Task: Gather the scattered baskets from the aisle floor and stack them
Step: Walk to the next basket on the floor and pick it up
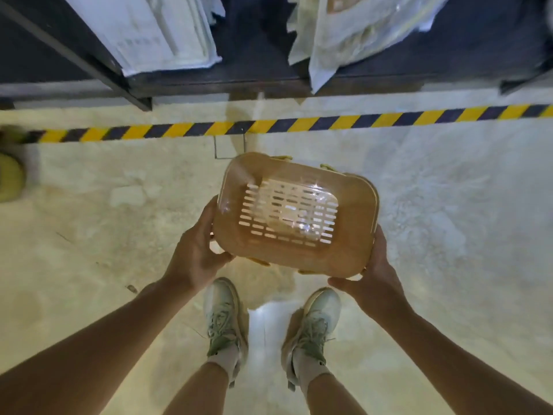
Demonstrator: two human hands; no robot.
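In the head view, a tan basket (pixel 294 217) with a slotted white bottom is held in the air above the pale aisle floor (pixel 434 205), tilted slightly and turned a little askew, just ahead of the person's two shoes (pixel 224 319); the left hand (pixel 197 250) is curled round the basket's near-left corner, thumb laid along the rim, and the right hand (pixel 371 271) is wrapped round the near-right corner, fingers tucked beneath the edge; small yellow tabs, probably handle mounts, can be seen at the far rim; whether one basket or several nested ones are carried cannot be told from above; beyond the basket a yellow-and-black striped tape (pixel 269 125) is laid across the floor, and behind it a dark shelf (pixel 254 76) bearing bagged goods (pixel 359 34) is seen; at the far left edge a blurred yellowish object (pixel 10 178) rests on the floor, possibly another basket, though this cannot be confirmed; no stack is in sight; the task is therefore judged to be under way, with one basket gathered, its placing on a stack not yet done, and any remaining baskets yet to be collected
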